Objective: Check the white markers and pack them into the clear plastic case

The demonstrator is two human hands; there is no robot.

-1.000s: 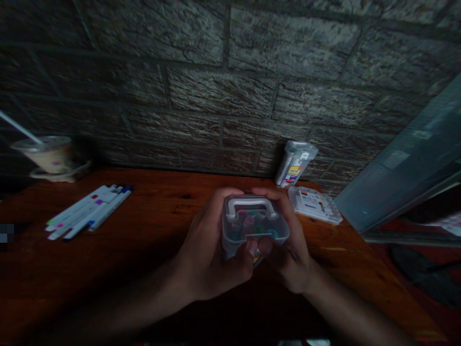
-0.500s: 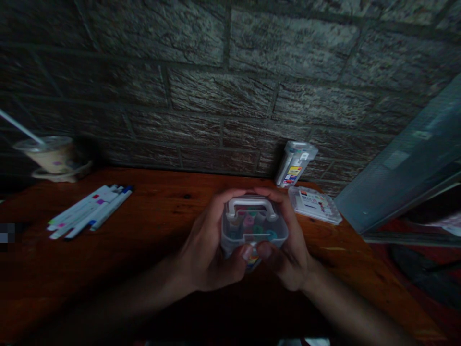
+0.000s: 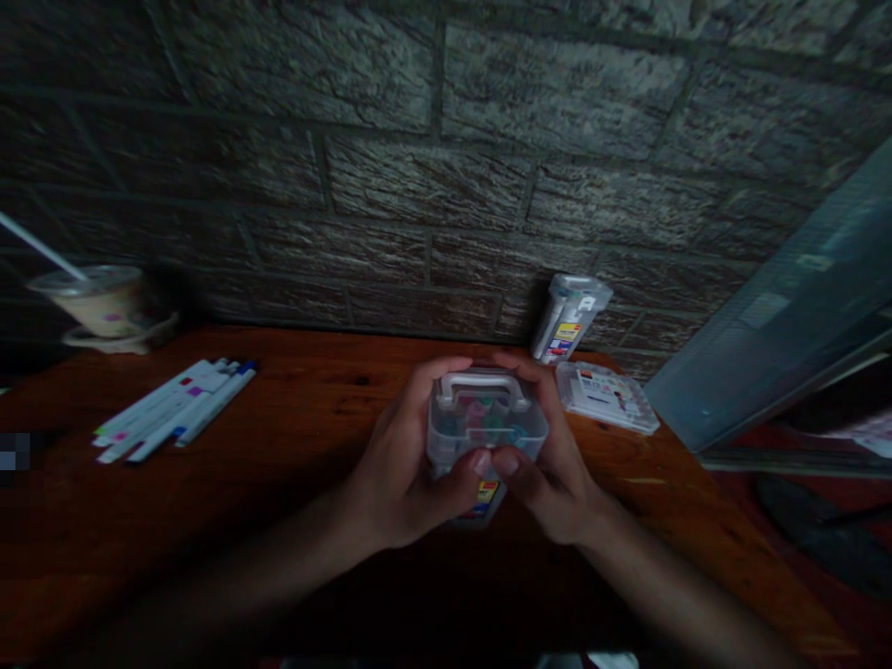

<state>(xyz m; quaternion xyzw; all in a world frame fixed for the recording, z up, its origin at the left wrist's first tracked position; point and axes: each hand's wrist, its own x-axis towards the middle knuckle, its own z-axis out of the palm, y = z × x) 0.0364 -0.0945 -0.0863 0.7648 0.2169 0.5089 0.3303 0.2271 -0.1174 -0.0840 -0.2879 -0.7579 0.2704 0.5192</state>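
Note:
A clear plastic marker case (image 3: 488,427) with a white handle on its lid is gripped between both hands over the front middle of the table. Coloured marker ends show through the lid, and a yellow and blue label shows on its front. My left hand (image 3: 411,465) wraps the left side, its thumb on the front edge under the lid. My right hand (image 3: 557,465) wraps the right side, and its thumb lies beside the other at the front. The lid appears shut. The fingers behind the case are partly hidden.
Several white markers (image 3: 181,409) lie on the wooden table (image 3: 313,390) at left. Behind them stands a drink cup (image 3: 98,302) with a straw in a holder. Another clear marker case (image 3: 571,316) stands against the brick wall, a flat clear case (image 3: 606,398) in front of it.
The marker case has tilted so more of its front label shows. Both hands have shifted slightly upward with it, thumbs still at the front edge.

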